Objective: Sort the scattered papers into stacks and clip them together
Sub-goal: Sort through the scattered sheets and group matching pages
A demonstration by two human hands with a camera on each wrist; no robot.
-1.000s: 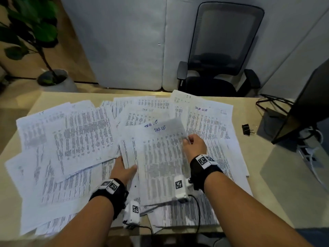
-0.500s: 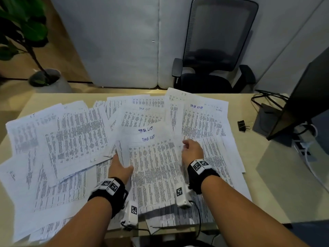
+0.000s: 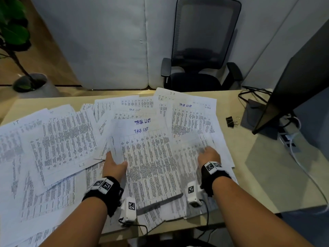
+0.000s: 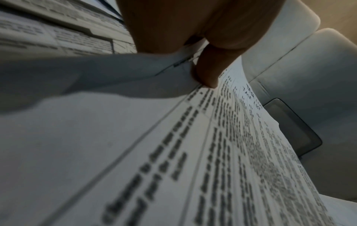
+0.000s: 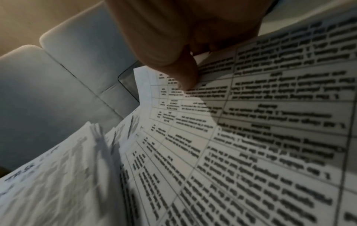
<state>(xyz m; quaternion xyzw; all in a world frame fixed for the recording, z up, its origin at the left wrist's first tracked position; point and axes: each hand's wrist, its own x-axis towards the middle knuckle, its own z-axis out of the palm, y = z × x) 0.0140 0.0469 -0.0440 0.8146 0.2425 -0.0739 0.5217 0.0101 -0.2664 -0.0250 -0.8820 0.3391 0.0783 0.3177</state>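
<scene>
Paper stack held by left hand; right hand pinches another sheet.

Handwritten "TASK LIST" heads the two front sheets and a far sheet. "IT" tops the rear sheet. Printed table text unreadable.

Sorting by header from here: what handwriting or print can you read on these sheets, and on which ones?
"TASK LIST": top sheet held by left hand.
"TASK LIST": sheet behind it.
"TASK LIST": far right sheet.
"TASK LIST", faint: far middle sheet.
"I T": far sheet.
Printed tables: too blurred.
</scene>
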